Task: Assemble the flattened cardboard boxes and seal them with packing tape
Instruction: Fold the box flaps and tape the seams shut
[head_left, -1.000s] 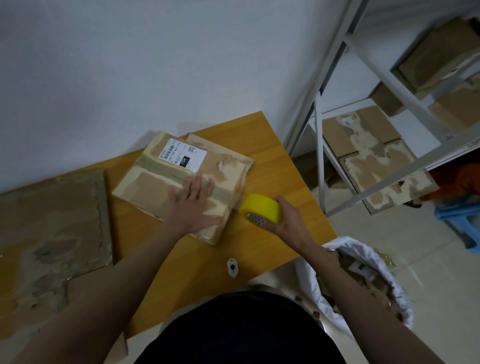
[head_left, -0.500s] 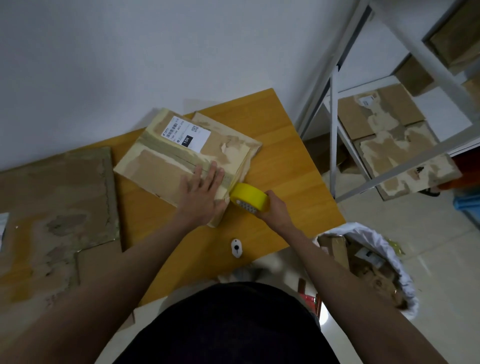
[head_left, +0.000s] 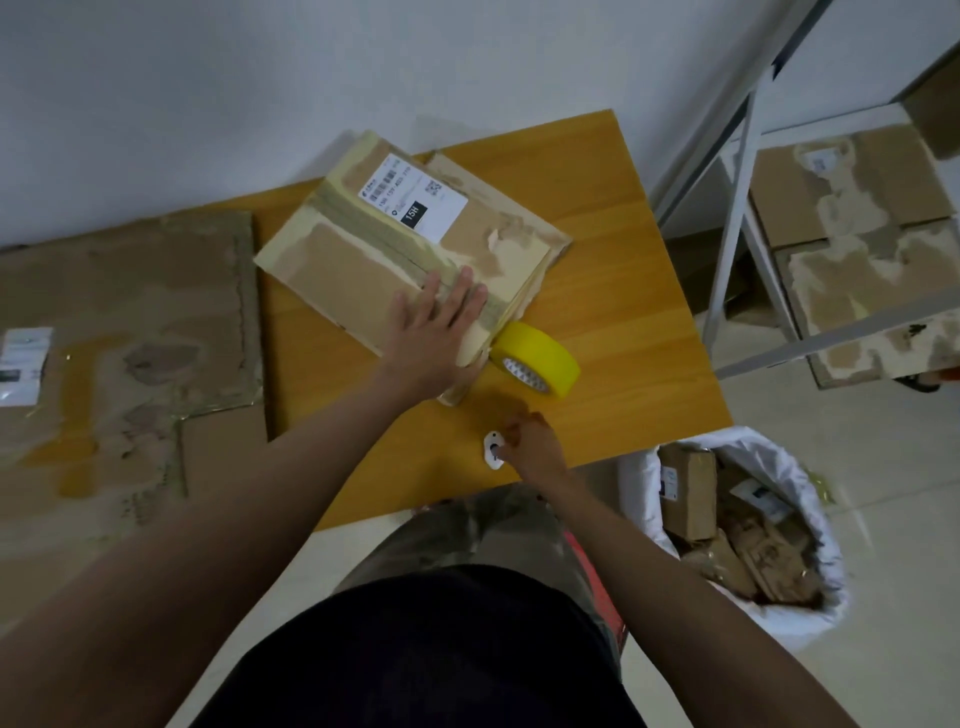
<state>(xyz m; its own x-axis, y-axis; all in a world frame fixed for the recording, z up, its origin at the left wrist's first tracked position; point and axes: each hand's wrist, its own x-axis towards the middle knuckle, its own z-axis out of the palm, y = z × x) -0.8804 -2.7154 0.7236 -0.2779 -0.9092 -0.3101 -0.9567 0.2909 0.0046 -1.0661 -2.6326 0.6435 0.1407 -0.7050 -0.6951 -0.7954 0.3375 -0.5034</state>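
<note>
Fingers (head_left: 457, 291) of the left hand (head_left: 436, 332) lie spread flat, pressing the cardboard box (head_left: 400, 249) at the counter's (head_left: 623, 291) far side. Right hand (head_left: 535, 441) curls round a small white cutter (head_left: 493, 451) near the front edge. Yellow tape roll (head_left: 535, 356) rests against the box's near corner. Best to keep pressing the seam while cutting close to the box.

1. A wooden table (head_left: 613, 291) stands against a white wall (head_left: 260, 78).
2. A metal shelf rack (head_left: 737, 218) stands at the right.
3. A white bag (head_left: 810, 613) of scraps sits near, right.
</note>
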